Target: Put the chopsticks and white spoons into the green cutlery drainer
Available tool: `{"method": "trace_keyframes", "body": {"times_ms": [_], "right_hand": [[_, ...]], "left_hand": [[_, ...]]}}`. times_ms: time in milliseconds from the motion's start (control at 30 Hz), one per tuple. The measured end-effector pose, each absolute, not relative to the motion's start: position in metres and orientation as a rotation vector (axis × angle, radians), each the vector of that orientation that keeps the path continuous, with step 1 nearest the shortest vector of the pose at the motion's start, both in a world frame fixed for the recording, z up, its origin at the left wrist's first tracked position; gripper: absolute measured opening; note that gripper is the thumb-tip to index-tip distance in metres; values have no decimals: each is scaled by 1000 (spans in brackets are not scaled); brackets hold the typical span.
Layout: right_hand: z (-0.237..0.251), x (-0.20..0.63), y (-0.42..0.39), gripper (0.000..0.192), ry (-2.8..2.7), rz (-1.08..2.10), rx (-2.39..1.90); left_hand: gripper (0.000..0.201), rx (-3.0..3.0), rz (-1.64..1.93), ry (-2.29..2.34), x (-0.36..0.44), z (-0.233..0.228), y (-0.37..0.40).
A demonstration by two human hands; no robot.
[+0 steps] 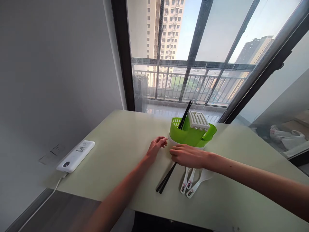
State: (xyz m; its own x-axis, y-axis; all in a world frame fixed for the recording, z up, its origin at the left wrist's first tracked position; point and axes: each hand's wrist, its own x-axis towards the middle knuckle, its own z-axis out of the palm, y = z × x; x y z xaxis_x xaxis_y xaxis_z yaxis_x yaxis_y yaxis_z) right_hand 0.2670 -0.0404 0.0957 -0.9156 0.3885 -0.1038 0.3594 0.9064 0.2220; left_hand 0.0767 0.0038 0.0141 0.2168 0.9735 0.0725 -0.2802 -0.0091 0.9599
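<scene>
A green cutlery holder (187, 133) stands on a white base near the window side of the table. Black chopsticks (185, 115) lean inside it, and a white slotted insert (198, 120) sits on top. My left hand (156, 146) rests on the table just left of the holder, fingers loosely curled, holding nothing. My right hand (187, 156) lies palm down over the upper ends of a pair of black chopsticks (165, 180) that lie on the table; whether it grips them is unclear. Three white spoons (193, 183) lie beside those chopsticks, below my right wrist.
The pale green table (116, 154) ends at a near edge in front of me. A white power strip (76, 155) with a cable lies at the table's left edge by the grey wall. A large window with a balcony railing (193, 80) stands behind the table.
</scene>
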Motion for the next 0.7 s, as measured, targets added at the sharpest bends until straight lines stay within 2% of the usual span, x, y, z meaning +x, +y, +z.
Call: {"method": "trace_keyframes", "body": {"times_ms": [100, 267, 700], "right_hand": [[104, 266, -39, 31, 2950, 322, 592], [115, 267, -39, 21, 2949, 307, 601], [148, 276, -34, 12, 2899, 340, 821]], "left_hand": [[30, 1145, 1183, 825, 77, 14, 4], [32, 1159, 1156, 831, 77, 17, 2], [38, 1197, 1108, 836, 77, 22, 0]]}}
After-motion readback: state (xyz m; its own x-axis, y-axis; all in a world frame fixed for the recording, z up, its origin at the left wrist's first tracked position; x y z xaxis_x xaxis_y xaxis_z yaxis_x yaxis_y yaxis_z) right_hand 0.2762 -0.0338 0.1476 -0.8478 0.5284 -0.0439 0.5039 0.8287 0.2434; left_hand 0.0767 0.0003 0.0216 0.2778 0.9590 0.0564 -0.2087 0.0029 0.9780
